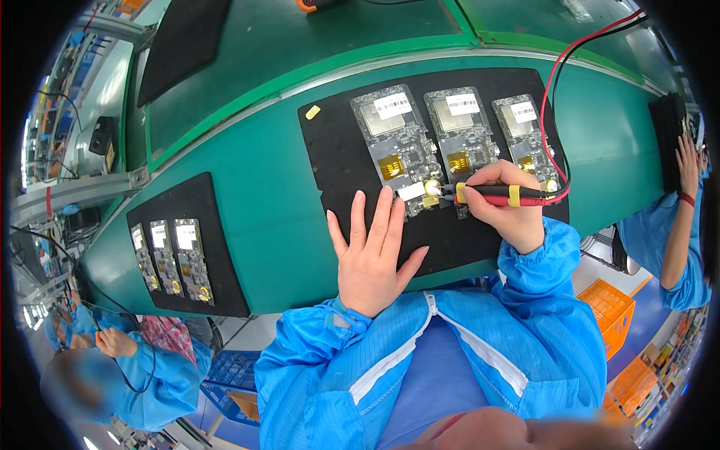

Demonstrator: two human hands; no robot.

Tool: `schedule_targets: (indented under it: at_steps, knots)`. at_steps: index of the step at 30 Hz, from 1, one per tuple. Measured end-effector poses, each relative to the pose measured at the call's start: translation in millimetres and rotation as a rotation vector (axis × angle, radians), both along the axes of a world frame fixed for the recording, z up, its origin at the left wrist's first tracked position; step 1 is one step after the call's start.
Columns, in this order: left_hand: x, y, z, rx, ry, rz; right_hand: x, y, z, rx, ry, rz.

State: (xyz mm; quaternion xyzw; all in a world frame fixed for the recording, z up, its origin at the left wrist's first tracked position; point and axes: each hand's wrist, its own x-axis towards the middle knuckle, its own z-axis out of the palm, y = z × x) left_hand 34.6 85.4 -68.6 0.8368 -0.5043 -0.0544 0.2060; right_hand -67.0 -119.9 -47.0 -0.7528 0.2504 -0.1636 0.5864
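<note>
On a black mat [330, 154] three circuit boards lie in a row: a left one [412, 146], a middle one [478, 141] and a right one [519, 136]. Each carries a white label and an amber film patch. My right hand [519, 217] grips a red and a black test probe [487, 196] together. Their tips are at the round yellow-and-white part [433, 188] on the left board's lower end; whether they touch it cannot be made out. My left hand [371, 262] lies flat, fingers spread, fingertips by that board's lower edge.
Red and black leads [546, 120] run from the probes to the upper right. Another mat [217, 232] with three boards lies left on the green table [281, 225]. Co-workers sit both sides; one's hand [688, 165] shows at right. Orange crates [607, 311] and a blue crate [229, 375] stand below.
</note>
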Motion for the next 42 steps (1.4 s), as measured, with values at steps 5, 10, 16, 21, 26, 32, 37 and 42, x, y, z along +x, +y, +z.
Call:
schedule_targets:
  at_steps: [5, 10, 16, 21, 26, 32, 37, 42]
  knots:
    - [0.5, 1.0, -0.3, -0.014, 0.008, 0.007, 2.3, 1.2, 2.3, 0.052, 0.013, -0.007]
    - [0.5, 3.5, -3.3, -0.086, 0.043, 0.024, 2.5, 1.3, -0.7, 0.010, 0.012, -0.012]
    - [0.7, 5.3, -1.6, -0.089, 0.053, 0.033, 1.7, 1.7, -3.1, -0.006, 0.020, -0.014]
    - [2.3, 4.3, 1.5, -0.145, 0.077, 0.040, 6.1, 1.9, 4.3, 0.016, 0.035, -0.020]
    - [1.3, 5.9, -1.3, -0.145, 0.089, 0.045, 5.5, 2.6, 6.3, -0.071, 0.030, 0.000]
    - [0.3, 7.4, -2.1, -0.155, 0.091, 0.052, 4.3, 3.3, 0.5, -0.087, -0.009, -0.012]
    - [0.8, 8.6, -0.7, -0.231, 0.137, 0.067, 3.9, 2.4, -0.6, -0.129, 0.001, -0.018]
    - [4.5, 15.2, -3.0, -0.361, 0.199, 0.094, 3.4, 1.8, -3.1, -0.099, -0.028, -0.012]
